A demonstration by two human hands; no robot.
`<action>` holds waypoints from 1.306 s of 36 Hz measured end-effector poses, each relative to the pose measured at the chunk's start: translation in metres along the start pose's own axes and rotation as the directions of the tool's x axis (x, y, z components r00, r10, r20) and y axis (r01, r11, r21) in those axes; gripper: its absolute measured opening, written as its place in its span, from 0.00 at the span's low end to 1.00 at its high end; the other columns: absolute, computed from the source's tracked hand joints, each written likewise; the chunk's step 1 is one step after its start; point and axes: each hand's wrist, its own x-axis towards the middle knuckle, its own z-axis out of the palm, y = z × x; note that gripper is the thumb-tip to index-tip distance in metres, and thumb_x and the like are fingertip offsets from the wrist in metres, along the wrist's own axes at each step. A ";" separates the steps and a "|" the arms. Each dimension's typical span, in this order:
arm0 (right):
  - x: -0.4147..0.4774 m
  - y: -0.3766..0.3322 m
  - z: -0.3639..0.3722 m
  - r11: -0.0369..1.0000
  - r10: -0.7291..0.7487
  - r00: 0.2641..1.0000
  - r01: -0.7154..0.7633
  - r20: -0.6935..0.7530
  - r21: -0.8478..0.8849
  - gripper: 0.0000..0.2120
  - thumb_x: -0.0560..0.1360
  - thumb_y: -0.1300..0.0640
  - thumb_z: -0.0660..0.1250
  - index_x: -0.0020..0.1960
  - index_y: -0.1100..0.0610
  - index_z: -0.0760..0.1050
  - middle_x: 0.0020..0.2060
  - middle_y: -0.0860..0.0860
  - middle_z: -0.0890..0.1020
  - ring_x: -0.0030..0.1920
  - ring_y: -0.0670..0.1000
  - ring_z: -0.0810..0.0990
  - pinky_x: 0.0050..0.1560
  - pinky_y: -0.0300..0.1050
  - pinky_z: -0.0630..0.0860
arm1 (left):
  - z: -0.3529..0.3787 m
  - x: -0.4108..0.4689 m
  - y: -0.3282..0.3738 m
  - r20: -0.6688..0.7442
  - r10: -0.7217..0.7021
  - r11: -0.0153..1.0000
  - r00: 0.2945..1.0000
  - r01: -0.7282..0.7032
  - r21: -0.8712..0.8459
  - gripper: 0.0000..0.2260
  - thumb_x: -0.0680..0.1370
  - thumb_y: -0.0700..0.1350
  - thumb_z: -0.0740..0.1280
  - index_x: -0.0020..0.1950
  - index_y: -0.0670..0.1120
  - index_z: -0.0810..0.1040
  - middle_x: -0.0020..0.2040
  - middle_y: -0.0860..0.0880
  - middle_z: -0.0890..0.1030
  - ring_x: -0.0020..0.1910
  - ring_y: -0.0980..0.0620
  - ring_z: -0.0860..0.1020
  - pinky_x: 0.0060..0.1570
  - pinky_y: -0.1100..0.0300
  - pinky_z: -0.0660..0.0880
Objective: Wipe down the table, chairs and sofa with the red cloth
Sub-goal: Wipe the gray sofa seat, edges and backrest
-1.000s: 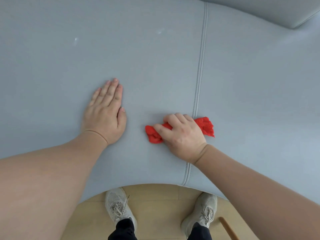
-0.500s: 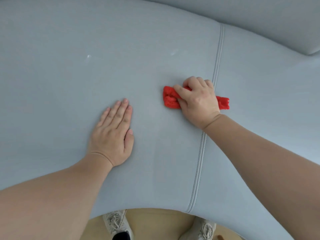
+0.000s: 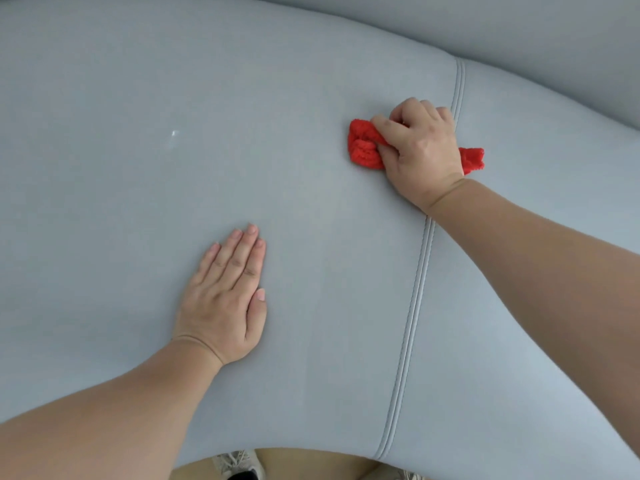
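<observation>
Sofa [image 3: 138, 81] stroke: left hand [image 3: 221, 299] unmoved near front edge, fingers [image 3: 239, 251] straight, flat. Red cloth [image 3: 363, 150], bunched in right hand [image 3: 422, 150], has gone from front edge toward back, beside seam [image 3: 419, 271]. Likely near stroke's end.

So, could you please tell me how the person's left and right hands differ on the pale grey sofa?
The left hand lies flat, fingers straight; the right hand is curled. The left hand holds nothing; the right hand grips the crumpled red cloth. The left hand is clear of the piped seam; the right hand covers it. Both rest on the pale grey sofa.
</observation>
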 end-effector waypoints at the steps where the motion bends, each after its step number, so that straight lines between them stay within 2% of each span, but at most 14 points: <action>1: 0.000 0.001 0.000 1.000 -0.013 1.000 0.013 0.000 0.003 0.11 0.73 0.60 0.66 0.53 0.60 0.81 0.42 0.62 0.78 0.41 0.62 0.77 0.44 0.54 0.68 | 0.000 0.000 0.000 -0.002 -0.001 1.000 1.000 0.001 -0.001 0.26 0.76 0.45 0.52 0.72 0.35 0.63 0.73 0.41 0.61 0.73 0.43 0.60 0.74 0.49 0.53; 4: 0.010 0.009 0.000 1.000 -0.023 1.000 0.023 -0.002 -0.005 0.12 0.74 0.59 0.64 0.54 0.60 0.81 0.42 0.62 0.78 0.42 0.62 0.77 0.45 0.54 0.68 | 0.002 0.000 0.000 0.001 -0.002 1.000 1.000 0.002 0.003 0.26 0.75 0.45 0.52 0.72 0.35 0.63 0.73 0.41 0.62 0.73 0.43 0.60 0.73 0.49 0.53; 8: 0.037 0.025 0.003 0.998 0.068 0.997 -0.068 0.025 -0.019 0.16 0.75 0.55 0.59 0.58 0.58 0.79 0.47 0.62 0.77 0.48 0.62 0.76 0.49 0.52 0.66 | 0.003 0.002 -0.001 -0.002 -0.001 1.000 1.000 0.002 0.005 0.26 0.75 0.45 0.53 0.71 0.35 0.64 0.73 0.40 0.63 0.73 0.42 0.60 0.73 0.48 0.54; 18: 0.061 0.040 0.006 0.995 0.099 0.993 -0.098 0.058 -0.019 0.18 0.76 0.54 0.57 0.62 0.55 0.78 0.52 0.60 0.76 0.55 0.60 0.73 0.54 0.48 0.62 | 0.001 0.002 0.000 -0.001 -0.013 1.000 1.000 0.013 0.001 0.26 0.76 0.45 0.53 0.71 0.35 0.64 0.73 0.40 0.63 0.73 0.42 0.60 0.73 0.49 0.53; 22: 0.083 0.052 0.008 0.983 0.185 0.981 -0.185 0.053 -0.008 0.19 0.76 0.54 0.56 0.62 0.54 0.77 0.54 0.60 0.75 0.57 0.60 0.72 0.56 0.48 0.63 | 0.001 0.002 0.002 0.003 -0.010 1.000 1.000 0.010 0.000 0.26 0.75 0.45 0.53 0.71 0.35 0.65 0.73 0.40 0.63 0.73 0.43 0.60 0.74 0.49 0.53; 28: 0.093 0.059 0.014 0.980 0.194 0.978 -0.197 0.080 0.027 0.18 0.76 0.56 0.56 0.61 0.57 0.77 0.54 0.60 0.77 0.58 0.60 0.72 0.56 0.49 0.65 | 0.001 0.002 0.001 0.007 -0.013 1.000 1.000 0.013 -0.005 0.26 0.75 0.45 0.53 0.71 0.36 0.65 0.73 0.41 0.62 0.73 0.43 0.61 0.73 0.48 0.55; 31: 0.112 0.065 0.013 0.964 0.266 0.960 -0.266 0.090 -0.010 0.18 0.76 0.54 0.57 0.62 0.57 0.77 0.56 0.62 0.76 0.60 0.61 0.71 0.57 0.51 0.66 | 0.001 0.002 0.001 0.003 -0.015 1.000 1.000 0.015 -0.011 0.26 0.75 0.45 0.53 0.71 0.36 0.65 0.73 0.41 0.62 0.73 0.44 0.60 0.73 0.49 0.55; 34: 0.124 0.066 0.016 0.942 0.336 0.940 -0.334 0.067 -0.041 0.18 0.76 0.52 0.57 0.61 0.57 0.76 0.58 0.61 0.76 0.60 0.61 0.72 0.57 0.50 0.66 | 0.003 0.004 0.000 -0.012 -0.012 1.000 1.000 0.012 -0.018 0.26 0.75 0.45 0.54 0.71 0.37 0.64 0.73 0.42 0.62 0.73 0.45 0.60 0.73 0.50 0.54; 38: 0.113 0.062 0.019 0.903 0.425 0.899 -0.412 -0.110 0.118 0.18 0.73 0.49 0.63 0.58 0.58 0.74 0.59 0.57 0.75 0.57 0.56 0.74 0.55 0.42 0.66 | 0.005 0.002 -0.002 -0.020 -0.009 0.999 1.000 0.008 -0.031 0.26 0.75 0.45 0.54 0.72 0.37 0.64 0.73 0.42 0.62 0.73 0.45 0.60 0.73 0.49 0.55; 40: 0.108 0.058 0.017 0.894 0.447 0.884 -0.433 -0.141 0.115 0.19 0.73 0.46 0.62 0.56 0.58 0.74 0.59 0.57 0.73 0.57 0.56 0.73 0.57 0.43 0.67 | 0.005 0.000 -0.002 -0.012 -0.012 0.999 1.000 0.011 -0.040 0.26 0.75 0.45 0.54 0.72 0.37 0.64 0.74 0.42 0.62 0.73 0.45 0.60 0.73 0.49 0.55; 43: 0.103 0.049 0.015 0.885 0.450 0.893 -0.446 0.001 -0.132 0.24 0.76 0.39 0.53 0.62 0.53 0.73 0.62 0.57 0.73 0.62 0.60 0.70 0.61 0.53 0.64 | 0.005 0.000 -0.002 -0.007 -0.008 0.999 1.000 0.007 -0.043 0.26 0.75 0.45 0.54 0.72 0.37 0.64 0.74 0.42 0.62 0.73 0.45 0.60 0.73 0.49 0.55; 45: 0.095 0.049 0.013 0.898 0.434 0.895 -0.421 0.103 -0.128 0.26 0.76 0.37 0.54 0.68 0.51 0.69 0.66 0.56 0.71 0.65 0.60 0.68 0.63 0.55 0.65 | 0.005 0.001 -0.002 -0.001 -0.007 0.999 1.000 0.007 -0.050 0.26 0.75 0.45 0.53 0.72 0.37 0.64 0.74 0.42 0.62 0.73 0.45 0.60 0.73 0.50 0.54; 47: 0.092 0.053 0.008 0.913 0.408 0.899 -0.403 0.163 -0.063 0.25 0.77 0.41 0.58 0.70 0.51 0.68 0.67 0.56 0.70 0.66 0.60 0.68 0.65 0.52 0.66 | 0.004 0.002 -0.002 -0.005 -0.005 0.998 1.000 0.005 -0.055 0.26 0.75 0.45 0.53 0.72 0.37 0.65 0.74 0.42 0.61 0.73 0.45 0.60 0.73 0.50 0.53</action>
